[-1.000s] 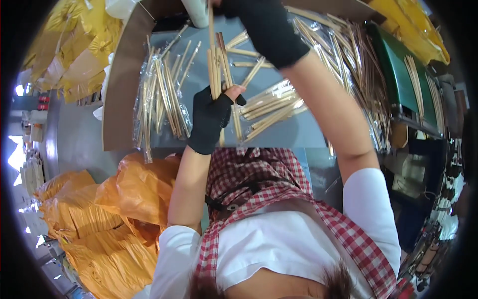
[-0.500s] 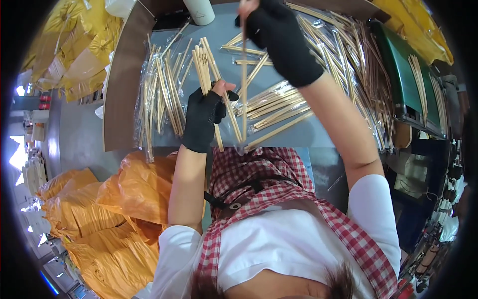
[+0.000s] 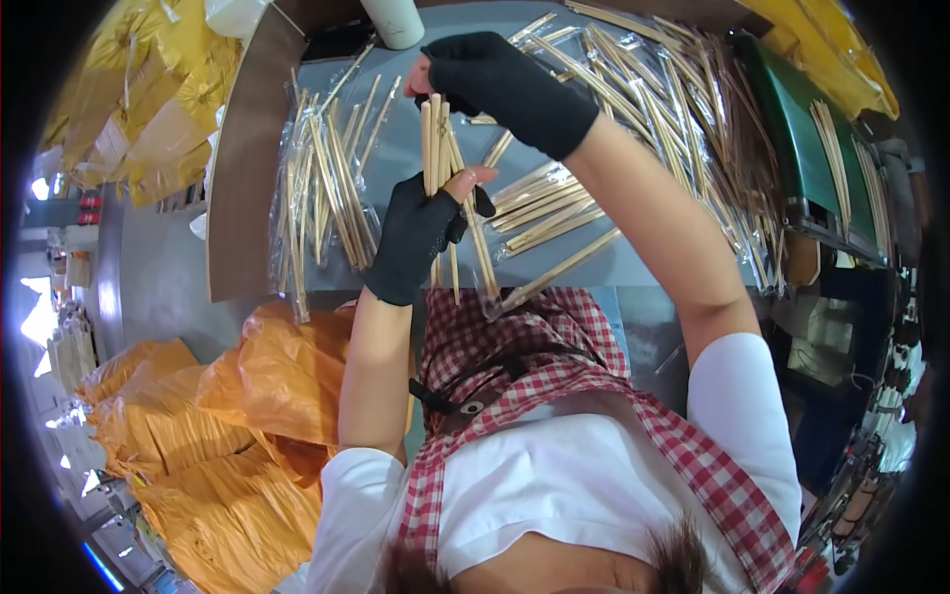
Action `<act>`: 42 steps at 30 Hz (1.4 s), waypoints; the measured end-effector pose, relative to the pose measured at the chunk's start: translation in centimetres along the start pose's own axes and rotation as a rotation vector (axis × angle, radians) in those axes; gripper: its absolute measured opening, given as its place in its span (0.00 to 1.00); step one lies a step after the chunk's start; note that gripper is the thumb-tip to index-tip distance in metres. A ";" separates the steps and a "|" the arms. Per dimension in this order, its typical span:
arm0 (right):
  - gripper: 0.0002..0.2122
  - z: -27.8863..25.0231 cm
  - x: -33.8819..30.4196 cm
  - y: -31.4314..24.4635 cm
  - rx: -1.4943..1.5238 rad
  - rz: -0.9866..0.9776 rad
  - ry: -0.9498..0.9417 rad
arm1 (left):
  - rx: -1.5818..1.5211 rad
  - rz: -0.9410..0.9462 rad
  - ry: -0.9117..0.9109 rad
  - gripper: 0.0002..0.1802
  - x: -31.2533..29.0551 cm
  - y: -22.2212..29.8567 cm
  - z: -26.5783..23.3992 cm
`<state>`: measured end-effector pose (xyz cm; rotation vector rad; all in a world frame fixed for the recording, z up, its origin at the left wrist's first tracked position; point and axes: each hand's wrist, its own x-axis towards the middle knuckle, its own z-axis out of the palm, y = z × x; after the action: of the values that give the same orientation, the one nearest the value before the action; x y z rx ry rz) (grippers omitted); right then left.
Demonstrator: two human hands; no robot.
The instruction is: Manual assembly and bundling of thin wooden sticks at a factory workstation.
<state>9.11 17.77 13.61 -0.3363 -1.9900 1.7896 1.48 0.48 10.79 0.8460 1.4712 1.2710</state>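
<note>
My left hand (image 3: 414,233), in a black fingerless glove, is closed around a small bundle of pale wooden chopsticks (image 3: 433,144). They stand nearly upright in the fist, their lower ends poking out below it by the table's front edge. One chopstick in a clear sleeve (image 3: 479,247) slants down beside the thumb. My right hand (image 3: 485,84), gloved the same way, reaches across with fingers curled together at the bundle's upper ends. Whatever those fingers pinch is hidden.
Sleeved chopsticks lie in a pile (image 3: 336,188) on the left of the grey table (image 3: 396,148); a larger heap (image 3: 653,109) covers the right. A white cylinder (image 3: 394,22) stands at the back. The green case (image 3: 792,139) bounds the right; orange bags (image 3: 228,445) sit lower left.
My right hand has swung left and down from the far side to the top of the bundle. The upright chopstick seen under it no longer shows there. The held bundle has shifted slightly right.
</note>
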 end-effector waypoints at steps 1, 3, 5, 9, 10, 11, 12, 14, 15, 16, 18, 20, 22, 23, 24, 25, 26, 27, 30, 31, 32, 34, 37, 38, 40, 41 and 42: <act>0.11 -0.2 0.3 -0.4 -0.001 0.005 0.010 | 0.001 0.023 -0.001 0.19 0.0 -0.2 0.1; 0.10 -0.7 0.9 -1.4 -0.081 -0.031 0.160 | 0.001 0.042 -0.014 0.19 -0.2 -0.4 0.3; 0.10 -2.1 1.4 -2.2 -0.120 -0.081 0.157 | 0.035 0.034 0.014 0.19 -0.4 -0.3 0.3; 0.10 -2.0 1.0 -3.3 -0.497 0.130 -0.112 | 0.047 0.041 0.032 0.19 -0.5 -0.5 0.5; 0.11 -1.9 1.1 -3.7 -0.496 0.053 -0.087 | 0.050 0.041 0.032 0.19 -0.5 -0.5 0.4; 0.12 -1.7 1.3 -4.3 -0.493 -0.025 -0.064 | 0.063 0.070 0.068 0.18 -0.5 -0.8 0.2; 0.11 -1.5 1.1 -4.8 -0.515 -0.059 0.014 | 0.077 0.099 0.107 0.17 -0.6 -1.0 0.0; 0.11 -2.9 2.7 -4.0 -0.522 -0.213 0.255 | 0.098 0.107 0.079 0.16 -0.2 -1.2 0.6; 0.11 -4.2 3.5 -3.8 -0.533 -0.366 0.495 | 0.114 0.119 0.051 0.15 0.2 -1.2 1.1; 0.11 -5.5 4.9 -4.1 -0.605 -0.467 0.737 | 0.119 0.112 0.051 0.15 0.7 -1.6 0.8; 0.10 -7.0 4.8 -7.2 -0.701 -0.754 1.130 | 0.129 0.009 0.196 0.16 1.2 -2.4 -0.6; 0.10 -7.8 2.7 -9.2 -0.455 -0.538 0.892 | 0.004 0.015 0.220 0.17 1.6 -2.4 -2.1; 0.09 -8.4 2.9 -6.0 -0.754 -0.534 0.608 | -0.100 0.038 0.220 0.22 2.8 -2.3 -3.2; 0.08 -9.0 4.5 -0.3 -1.172 -0.656 0.423 | -0.091 0.034 0.213 0.22 3.1 -2.4 -3.2; 0.12 -6.6 6.2 4.3 -0.898 -0.327 0.076 | -0.134 0.026 0.133 0.23 4.9 -2.2 -1.5; 0.14 0.6 4.3 3.6 -0.670 -0.378 0.258 | -0.166 0.008 0.224 0.23 3.5 -3.2 -4.2; 0.13 3.1 2.1 2.9 -0.626 -0.337 0.337 | -0.174 0.098 0.241 0.23 2.9 -2.4 -3.3; 0.12 4.3 0.8 2.7 -0.583 -0.291 0.427 | -0.260 0.058 0.193 0.22 2.6 -2.9 -4.2; 0.11 4.1 0.4 3.3 -0.476 -0.305 0.569 | -0.155 0.138 0.253 0.21 2.8 -2.3 -2.6; 0.11 3.8 0.6 3.6 -0.476 -0.295 0.577 | -0.176 0.133 0.295 0.19 2.7 -1.4 -2.0; 0.11 3.2 0.9 3.9 -0.436 -0.242 0.531 | -0.196 0.127 0.338 0.18 2.7 -0.8 -1.6; 0.12 2.9 0.9 4.7 -0.405 -0.269 0.472 | -0.100 0.127 0.339 0.17 2.6 -0.5 -1.3; 0.13 3.4 -3.6 4.2 -0.461 -0.277 0.375 | -0.037 0.156 0.413 0.14 2.5 -0.9 -2.5; 0.13 3.0 -5.8 4.2 -0.581 -0.268 0.248 | -0.098 0.180 0.447 0.14 2.4 -0.8 -3.5; 0.12 2.3 -11.3 5.1 -0.763 -0.196 0.020 | -0.180 0.238 0.476 0.15 2.5 -1.0 -5.5; 0.11 2.1 -13.9 5.6 -0.826 -0.131 -0.076 | -0.184 0.241 0.481 0.15 2.6 -1.0 -5.9; 0.11 2.0 -15.7 6.8 -0.905 -0.181 -0.061 | -0.213 0.255 0.497 0.15 2.4 -0.6 -6.2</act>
<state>21.12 9.68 4.24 -0.3480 -2.6677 0.7059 -5.09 0.76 9.51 0.6121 1.5995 1.8938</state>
